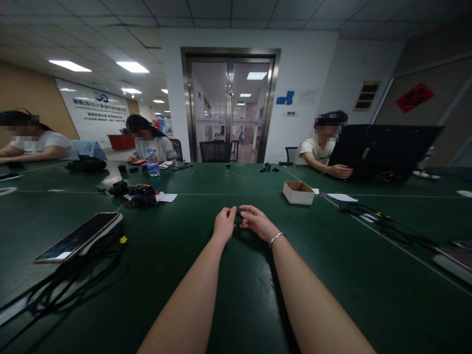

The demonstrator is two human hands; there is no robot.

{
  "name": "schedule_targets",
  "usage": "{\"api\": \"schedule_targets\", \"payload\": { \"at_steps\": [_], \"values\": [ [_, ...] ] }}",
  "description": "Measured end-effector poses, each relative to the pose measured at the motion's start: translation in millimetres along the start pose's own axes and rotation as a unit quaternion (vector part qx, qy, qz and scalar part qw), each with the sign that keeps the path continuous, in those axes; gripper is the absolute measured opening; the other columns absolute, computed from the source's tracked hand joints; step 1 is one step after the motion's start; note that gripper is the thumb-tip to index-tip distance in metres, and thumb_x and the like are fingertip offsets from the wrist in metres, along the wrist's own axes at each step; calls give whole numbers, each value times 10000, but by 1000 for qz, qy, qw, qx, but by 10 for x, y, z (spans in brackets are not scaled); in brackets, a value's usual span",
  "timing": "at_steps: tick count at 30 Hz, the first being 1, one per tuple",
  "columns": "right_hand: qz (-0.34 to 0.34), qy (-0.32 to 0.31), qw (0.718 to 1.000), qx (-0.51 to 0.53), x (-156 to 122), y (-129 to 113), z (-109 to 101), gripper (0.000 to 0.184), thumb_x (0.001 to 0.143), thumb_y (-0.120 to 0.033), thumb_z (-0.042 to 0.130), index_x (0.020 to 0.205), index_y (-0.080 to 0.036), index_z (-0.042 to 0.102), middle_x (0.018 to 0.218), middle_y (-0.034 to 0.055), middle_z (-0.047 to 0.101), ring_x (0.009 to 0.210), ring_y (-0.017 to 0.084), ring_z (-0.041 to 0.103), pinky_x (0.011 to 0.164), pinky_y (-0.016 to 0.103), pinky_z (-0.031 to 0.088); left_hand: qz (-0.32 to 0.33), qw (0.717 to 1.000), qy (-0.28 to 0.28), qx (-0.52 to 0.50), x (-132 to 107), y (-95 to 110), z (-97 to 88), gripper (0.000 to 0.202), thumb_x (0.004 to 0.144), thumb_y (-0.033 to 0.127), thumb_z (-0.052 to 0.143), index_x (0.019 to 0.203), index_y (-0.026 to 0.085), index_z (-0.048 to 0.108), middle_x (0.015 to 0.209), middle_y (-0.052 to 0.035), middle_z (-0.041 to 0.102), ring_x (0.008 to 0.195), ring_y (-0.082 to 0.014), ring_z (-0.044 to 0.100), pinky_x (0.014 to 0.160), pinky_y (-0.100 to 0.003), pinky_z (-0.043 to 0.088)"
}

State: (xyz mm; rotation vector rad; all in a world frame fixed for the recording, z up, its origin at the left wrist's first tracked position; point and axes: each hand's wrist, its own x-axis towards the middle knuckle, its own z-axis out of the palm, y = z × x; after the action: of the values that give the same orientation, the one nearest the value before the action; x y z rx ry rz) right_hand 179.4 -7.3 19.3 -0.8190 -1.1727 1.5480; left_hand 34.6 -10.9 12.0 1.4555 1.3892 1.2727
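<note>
Both my hands meet over the middle of the green table, fingertips almost together. Between them is a small dark piece, mostly covered by the fingers, so its kind does not show. My left hand is closed, thumb and fingers pinching the piece from the left. My right hand, with a silver bracelet at the wrist, curls its fingers around the piece's right side. Beyond the right hand stands a small open cardboard box.
At left lie a phone, coiled black cables and a heap of black parts. A water bottle stands behind them. More cables lie right. Across the table sit several people, one behind a large black panel.
</note>
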Motion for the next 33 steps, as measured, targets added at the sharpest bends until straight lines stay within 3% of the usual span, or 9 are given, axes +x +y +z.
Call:
{"api": "schedule_targets", "payload": {
  "at_steps": [6,11,16,20,33],
  "values": [
    [-6,-21,1000,-12,45,42,-18,439,623,-264,837,979,-179,595,693,-53,604,534,76,591,633,268,550,17,997,15,-80,35,-41,27,290,868,458,509,881,175,571,835,-33,603,606,-104,557,487,-196,473],
    [2,-21,999,-37,67,59,-11,421,618,-253,842,947,-176,591,691,-47,618,535,76,592,622,260,554,29,993,1,-117,31,-32,24,245,846,407,557,905,170,574,828,-26,598,585,-83,536,479,-169,453],
    [-2,-27,999,-39,64,59,-18,383,654,-250,825,940,-172,582,733,-31,630,562,78,607,645,256,559,3,987,-13,-161,16,22,9,195,803,330,608,897,160,595,822,-20,589,576,-74,524,477,-164,440],
    [1,-23,999,-40,59,51,-14,365,664,-228,815,932,-173,573,766,-27,636,546,69,603,631,248,561,-27,979,-16,-203,16,57,3,180,835,302,543,906,150,611,751,-11,564,548,-75,505,455,-160,419],
    [4,-19,999,-47,61,49,-4,365,657,-232,816,917,-176,567,769,-28,646,542,65,606,614,229,557,-41,978,-14,-203,-7,89,-1,115,872,238,508,888,148,578,746,-5,568,528,-66,536,454,-157,439]
  ]
}}
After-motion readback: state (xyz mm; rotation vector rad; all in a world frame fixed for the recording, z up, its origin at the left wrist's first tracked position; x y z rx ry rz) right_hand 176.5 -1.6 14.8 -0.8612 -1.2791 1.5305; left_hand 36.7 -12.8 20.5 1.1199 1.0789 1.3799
